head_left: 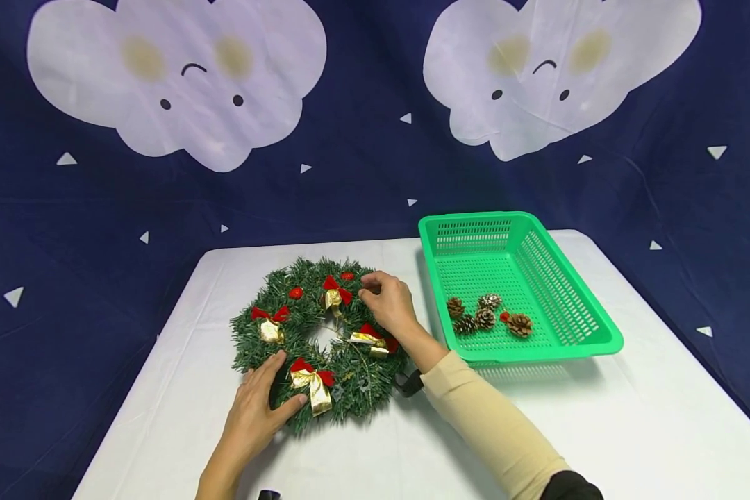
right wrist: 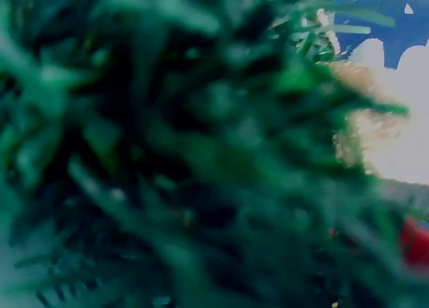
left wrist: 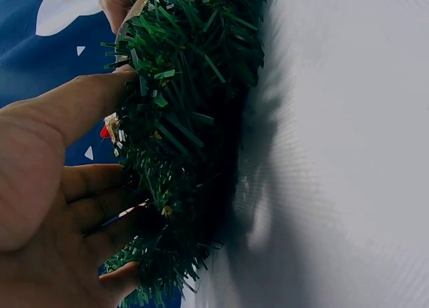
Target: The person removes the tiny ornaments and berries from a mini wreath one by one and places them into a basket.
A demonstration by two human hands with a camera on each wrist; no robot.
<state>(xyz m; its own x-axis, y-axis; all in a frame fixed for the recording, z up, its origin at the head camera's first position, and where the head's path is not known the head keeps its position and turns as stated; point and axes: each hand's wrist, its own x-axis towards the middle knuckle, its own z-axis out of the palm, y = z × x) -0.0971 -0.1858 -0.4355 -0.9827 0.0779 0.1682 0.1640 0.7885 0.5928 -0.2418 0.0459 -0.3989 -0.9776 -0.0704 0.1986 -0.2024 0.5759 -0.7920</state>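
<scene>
A green artificial wreath (head_left: 362, 385) lies on the white-covered table. Several red bows with gold ribbon (head_left: 312, 382) sit around it, and two small red balls (head_left: 296, 293) show on its far side. My left hand (head_left: 253, 406) rests at the wreath's near left, thumb and fingers spread against the greenery; the left wrist view shows the thumb (left wrist: 80, 107) on its side. At the far right part of the ring is my right hand (head_left: 390, 302), its fingers bent close to a red ball (head_left: 347, 276); I cannot tell whether it pinches anything. Blurred green needles (right wrist: 188, 140) fill most of the right wrist view.
A green plastic basket (head_left: 590, 326) stands right of the wreath, beyond the right forearm. Several pine cones (head_left: 520, 324) and a small red ball (head_left: 505, 317) lie inside it. Behind the table (head_left: 181, 417) hangs a dark blue cloth (head_left: 362, 201) with printed clouds.
</scene>
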